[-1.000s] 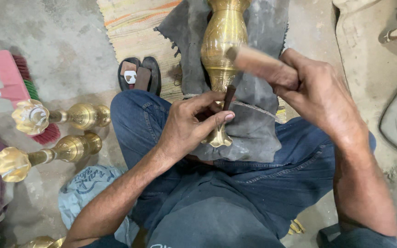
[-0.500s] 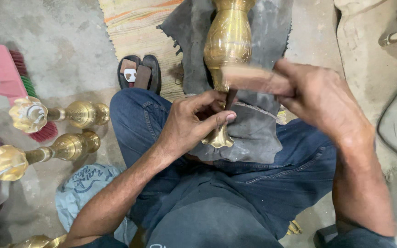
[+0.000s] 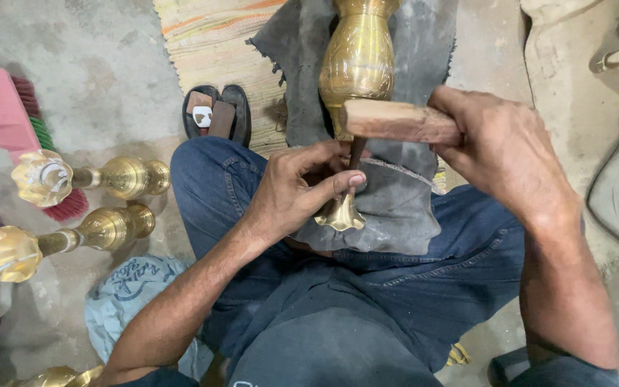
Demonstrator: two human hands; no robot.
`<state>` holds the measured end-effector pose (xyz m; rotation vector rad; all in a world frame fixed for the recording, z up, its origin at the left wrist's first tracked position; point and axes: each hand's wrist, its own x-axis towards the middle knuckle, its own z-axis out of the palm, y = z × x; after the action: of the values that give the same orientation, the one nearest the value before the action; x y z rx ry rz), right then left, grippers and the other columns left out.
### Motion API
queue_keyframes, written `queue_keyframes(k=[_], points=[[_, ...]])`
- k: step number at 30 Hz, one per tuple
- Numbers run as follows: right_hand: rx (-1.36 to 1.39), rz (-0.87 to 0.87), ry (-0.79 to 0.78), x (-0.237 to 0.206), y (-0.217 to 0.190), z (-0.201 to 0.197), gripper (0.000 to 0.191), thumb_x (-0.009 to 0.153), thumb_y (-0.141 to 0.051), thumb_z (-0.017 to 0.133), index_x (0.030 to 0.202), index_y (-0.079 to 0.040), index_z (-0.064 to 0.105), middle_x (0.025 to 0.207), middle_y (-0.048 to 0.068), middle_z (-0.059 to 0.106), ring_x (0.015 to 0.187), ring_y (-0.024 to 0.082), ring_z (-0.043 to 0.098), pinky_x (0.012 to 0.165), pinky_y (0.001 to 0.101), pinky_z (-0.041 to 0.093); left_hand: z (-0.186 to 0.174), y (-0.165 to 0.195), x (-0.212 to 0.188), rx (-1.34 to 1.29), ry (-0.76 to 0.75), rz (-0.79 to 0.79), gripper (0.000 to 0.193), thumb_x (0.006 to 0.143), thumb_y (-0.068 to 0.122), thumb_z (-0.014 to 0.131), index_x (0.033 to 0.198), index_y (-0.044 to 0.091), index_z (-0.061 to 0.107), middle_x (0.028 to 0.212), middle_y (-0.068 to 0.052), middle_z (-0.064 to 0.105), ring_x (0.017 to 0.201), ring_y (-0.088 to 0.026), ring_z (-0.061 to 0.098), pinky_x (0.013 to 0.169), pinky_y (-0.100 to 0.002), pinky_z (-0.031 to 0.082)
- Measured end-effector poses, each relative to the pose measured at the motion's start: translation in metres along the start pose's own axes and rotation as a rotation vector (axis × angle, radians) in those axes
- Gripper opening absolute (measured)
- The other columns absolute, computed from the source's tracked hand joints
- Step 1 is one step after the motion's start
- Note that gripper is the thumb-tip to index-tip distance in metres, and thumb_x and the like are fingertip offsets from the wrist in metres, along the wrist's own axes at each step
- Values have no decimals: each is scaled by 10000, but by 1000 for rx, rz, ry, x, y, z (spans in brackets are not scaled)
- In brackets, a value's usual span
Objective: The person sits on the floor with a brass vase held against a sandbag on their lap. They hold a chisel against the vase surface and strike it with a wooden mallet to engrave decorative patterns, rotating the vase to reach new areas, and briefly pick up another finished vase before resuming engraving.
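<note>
- My left hand (image 3: 291,190) has its fingers closed around a thin dark chisel (image 3: 354,154), whose tip stands on the brass vase (image 3: 356,68).
- The vase lies on the grey cloth (image 3: 402,208) over my lap, its flared brass end (image 3: 339,213) just below the left hand.
- My right hand (image 3: 499,154) grips the wooden mallet (image 3: 395,120) with closed fingers. Since half a second ago the mallet has come down, now directly above the chisel head, so I judge that a strike is landing.
- Two finished brass pieces (image 3: 84,204) lie on the floor, well left of the vase.
</note>
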<state>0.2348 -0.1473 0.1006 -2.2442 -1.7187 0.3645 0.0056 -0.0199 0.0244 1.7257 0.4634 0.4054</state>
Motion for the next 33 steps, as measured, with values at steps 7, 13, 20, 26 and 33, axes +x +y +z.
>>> queue_keyframes(k=[7,13,20,26,33], points=[[-13,-7,52,1,1,1,314,839,-76,784,1074,-14,584,895,216,666,886,437,663,752,496,502,0,-5,-1,-1,-13,-6,348,931,275,788,1231,103,742,886,-17,789,754,-69,745,666,-245,614],[-34,-24,3,4,2,-2,309,828,-104,795,1045,-26,589,863,212,668,875,448,658,729,507,493,-2,-3,-1,-62,-38,-35,320,951,262,773,1225,98,744,852,-5,777,729,-54,728,643,-240,597],[1,-32,20,5,-2,-3,340,823,-100,787,1097,-39,594,880,209,676,884,437,669,731,501,499,-3,-4,-2,-126,-31,-35,314,941,226,783,1212,74,743,886,-5,783,730,-47,711,653,-233,585],[2,6,-41,6,-2,-3,321,822,-111,787,1064,-27,593,837,210,669,835,424,675,716,500,500,-4,-7,-2,-185,-63,-51,332,950,203,770,1251,68,733,942,-6,790,762,-50,712,685,-235,605],[108,51,-19,10,-4,-2,278,867,-129,759,1058,-26,584,801,184,652,764,376,676,692,474,503,-4,-15,-2,-164,-50,-77,334,938,203,773,1244,73,740,915,-8,787,749,-54,723,666,-237,620]])
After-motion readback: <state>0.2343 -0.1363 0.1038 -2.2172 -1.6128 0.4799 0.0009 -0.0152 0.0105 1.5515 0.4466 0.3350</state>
